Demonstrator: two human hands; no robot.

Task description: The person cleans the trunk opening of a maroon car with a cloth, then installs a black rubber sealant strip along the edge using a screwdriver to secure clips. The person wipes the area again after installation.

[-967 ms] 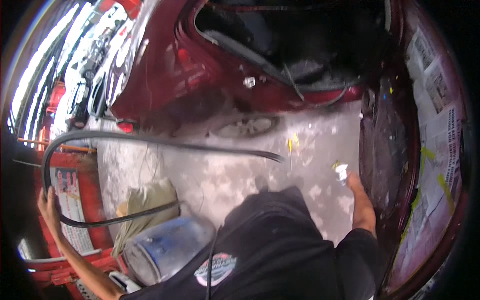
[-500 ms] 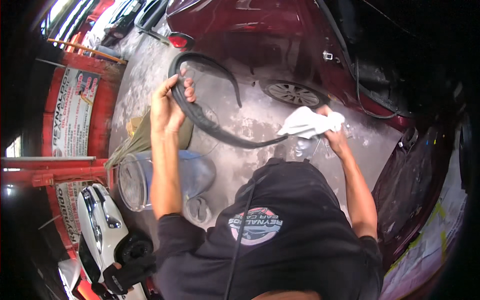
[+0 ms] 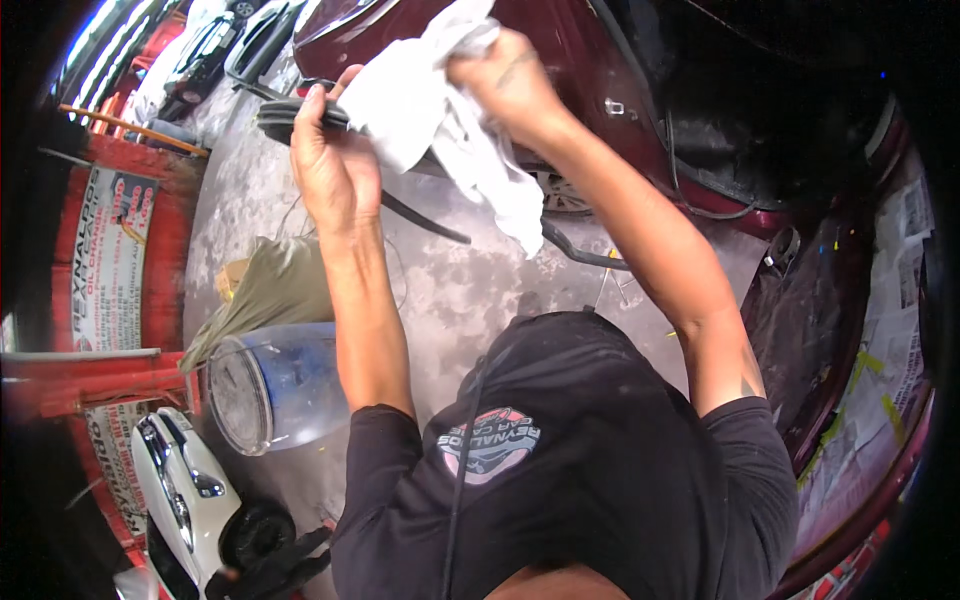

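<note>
Cloth (image 3: 410,105), white and floppy, is in the right hand (image 3: 505,85). Those fingers are bent tight and pinch a bunch of it. They look blurry, so I cannot tell if any strip is under them too. Just left of the cloth, the left hand (image 3: 340,180) has its thumb and fingers curled, with only a narrow gap, around a black strip (image 3: 285,118). The strip makes loops there, and long black bits show on both sides of the cloth's hanging end. This looks like the wiping step. The next move seems to call for a steady left hold while the cloth slides along the strip. Farther off, left of the cloth, are a blue drum (image 3: 300,385) and a green-brown cover (image 3: 275,285). Past the cloth is a dark red car (image 3: 575,70).
</note>
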